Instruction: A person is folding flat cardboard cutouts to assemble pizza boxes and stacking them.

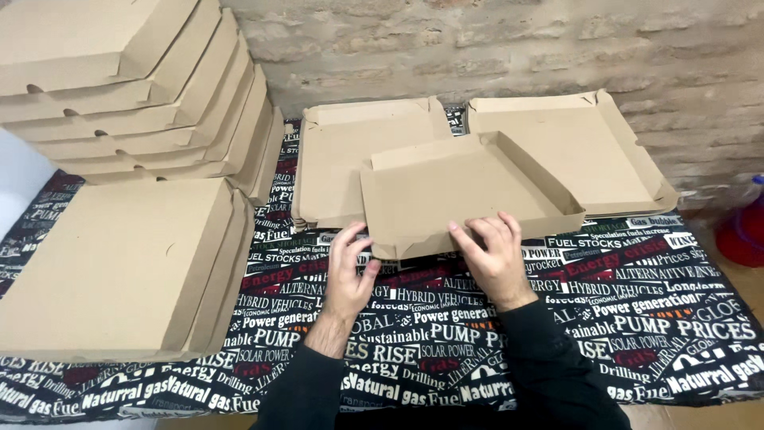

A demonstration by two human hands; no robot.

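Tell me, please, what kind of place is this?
Probably a back room or work corner of a pizza or takeaway shop. Stacks of folded cardboard boxes stand on a table with a printed cloth, a half-folded box is in both hands, and a bare brick wall stands behind.

Approx. 6 closed pizza boxes (119,87) are counted in the rear-left stack, 2 more in the front-left stack (111,271). 3 open, half-folded box blanks are seen: 1 held (465,191), 2 flat behind (350,155) (573,147). 2 hands (350,271) (493,255), 1 printed cloth (637,318).
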